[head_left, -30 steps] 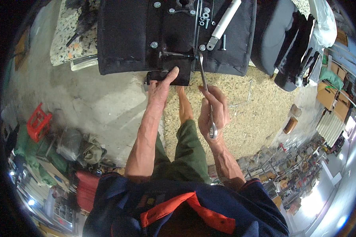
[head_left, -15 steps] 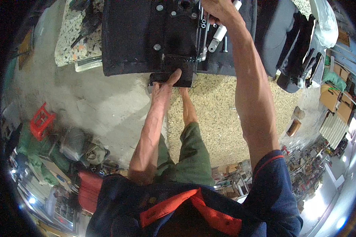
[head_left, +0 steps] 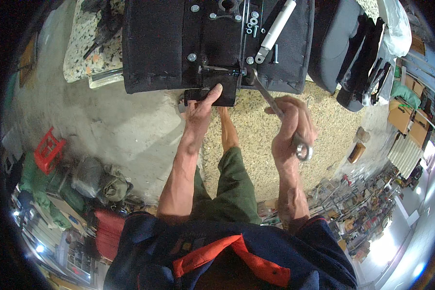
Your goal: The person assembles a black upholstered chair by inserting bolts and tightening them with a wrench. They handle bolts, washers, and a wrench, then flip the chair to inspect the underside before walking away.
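Observation:
My right hand [head_left: 295,121] is closed around a combination wrench [head_left: 268,94]. The wrench slants up to the left, its open end at a bolt [head_left: 241,72] on the side of a black metal bracket [head_left: 224,89]; whether the jaws grip the bolt head, I cannot tell. Below the hand, the ring end sticks out. My left hand [head_left: 205,101] clasps the bracket's near edge, thumb on top and fingers hidden underneath. Behind the bracket lies a black upholstered panel [head_left: 154,48] with a metal frame, and bolt heads [head_left: 192,57] show on it.
On the panel's right side rest a white gas strut [head_left: 275,34], a long bolt [head_left: 276,54] and several nuts and washers [head_left: 253,21]. Further right are a dark cushion [head_left: 331,43] and black metal parts [head_left: 367,72]. A red plastic stool [head_left: 48,150] stands at left.
My right hand has come down from the hardware at the top of the panel and now holds the wrench at the bracket. My left hand has stayed on the bracket.

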Action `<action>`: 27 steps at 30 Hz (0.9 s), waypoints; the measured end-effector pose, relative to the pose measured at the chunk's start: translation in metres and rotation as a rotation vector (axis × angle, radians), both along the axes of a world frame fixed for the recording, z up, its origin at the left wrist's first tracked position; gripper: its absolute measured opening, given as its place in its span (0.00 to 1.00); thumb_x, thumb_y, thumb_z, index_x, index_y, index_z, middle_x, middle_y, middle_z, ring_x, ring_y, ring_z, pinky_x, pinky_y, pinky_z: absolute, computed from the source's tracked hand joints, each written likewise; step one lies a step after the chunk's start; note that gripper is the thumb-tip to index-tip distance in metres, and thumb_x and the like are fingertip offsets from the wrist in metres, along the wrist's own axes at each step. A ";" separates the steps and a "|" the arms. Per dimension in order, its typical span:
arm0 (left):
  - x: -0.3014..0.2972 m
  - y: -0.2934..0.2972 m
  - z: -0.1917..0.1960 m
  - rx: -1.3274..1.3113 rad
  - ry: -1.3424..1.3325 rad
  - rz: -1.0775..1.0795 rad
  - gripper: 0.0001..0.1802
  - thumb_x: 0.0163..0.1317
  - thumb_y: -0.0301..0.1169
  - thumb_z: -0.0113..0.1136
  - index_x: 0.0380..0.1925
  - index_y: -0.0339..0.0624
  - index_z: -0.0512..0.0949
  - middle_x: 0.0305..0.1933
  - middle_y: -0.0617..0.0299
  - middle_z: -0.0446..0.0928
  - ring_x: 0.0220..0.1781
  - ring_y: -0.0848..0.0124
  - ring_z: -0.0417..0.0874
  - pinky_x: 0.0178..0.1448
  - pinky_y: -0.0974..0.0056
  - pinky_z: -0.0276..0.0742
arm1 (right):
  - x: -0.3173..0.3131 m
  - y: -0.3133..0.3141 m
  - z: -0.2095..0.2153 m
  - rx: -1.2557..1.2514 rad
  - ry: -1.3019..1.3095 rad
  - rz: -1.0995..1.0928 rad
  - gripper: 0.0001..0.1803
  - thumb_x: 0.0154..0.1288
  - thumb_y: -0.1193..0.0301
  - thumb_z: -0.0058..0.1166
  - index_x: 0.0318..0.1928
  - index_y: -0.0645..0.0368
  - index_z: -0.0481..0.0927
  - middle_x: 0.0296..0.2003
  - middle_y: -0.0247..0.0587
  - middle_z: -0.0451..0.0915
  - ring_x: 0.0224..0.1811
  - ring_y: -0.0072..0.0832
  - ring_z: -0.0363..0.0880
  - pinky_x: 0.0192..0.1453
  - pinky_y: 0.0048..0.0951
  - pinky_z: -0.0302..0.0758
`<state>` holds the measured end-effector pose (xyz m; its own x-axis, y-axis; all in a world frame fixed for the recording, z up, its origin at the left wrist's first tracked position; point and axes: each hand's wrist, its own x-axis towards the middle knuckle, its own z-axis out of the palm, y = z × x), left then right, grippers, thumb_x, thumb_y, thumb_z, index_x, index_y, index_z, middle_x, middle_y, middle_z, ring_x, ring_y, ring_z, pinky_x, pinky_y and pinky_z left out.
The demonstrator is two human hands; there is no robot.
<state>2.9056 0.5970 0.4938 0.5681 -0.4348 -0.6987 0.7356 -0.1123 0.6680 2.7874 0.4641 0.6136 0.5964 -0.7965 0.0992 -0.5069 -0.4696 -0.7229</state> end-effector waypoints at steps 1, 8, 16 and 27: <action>0.001 0.000 0.000 -0.015 -0.010 -0.013 0.26 0.61 0.36 0.75 0.57 0.42 0.81 0.58 0.66 0.81 0.62 0.71 0.76 0.73 0.59 0.63 | -0.003 0.005 -0.003 -0.016 0.010 -0.008 0.20 0.81 0.66 0.41 0.37 0.66 0.83 0.39 0.50 0.86 0.38 0.38 0.88 0.41 0.37 0.83; 0.003 0.000 -0.005 0.246 -0.025 -0.117 0.38 0.56 0.51 0.78 0.62 0.42 0.79 0.62 0.60 0.80 0.64 0.65 0.78 0.74 0.56 0.67 | -0.021 0.026 -0.024 -0.111 -0.048 0.005 0.23 0.84 0.63 0.39 0.41 0.66 0.83 0.41 0.51 0.86 0.41 0.40 0.87 0.45 0.38 0.83; 0.003 -0.002 0.001 0.176 0.056 -0.032 0.29 0.59 0.43 0.78 0.56 0.42 0.82 0.56 0.63 0.82 0.60 0.70 0.78 0.70 0.60 0.67 | -0.033 0.050 -0.058 -0.078 -0.074 0.100 0.12 0.78 0.73 0.47 0.49 0.65 0.82 0.49 0.57 0.82 0.51 0.46 0.86 0.51 0.44 0.84; 0.007 0.000 0.004 0.086 -0.051 -0.136 0.35 0.61 0.46 0.75 0.65 0.44 0.76 0.64 0.62 0.78 0.64 0.68 0.76 0.73 0.59 0.66 | 0.055 -0.046 0.013 -0.039 0.067 0.037 0.23 0.83 0.64 0.39 0.35 0.67 0.82 0.26 0.42 0.85 0.25 0.31 0.85 0.30 0.33 0.78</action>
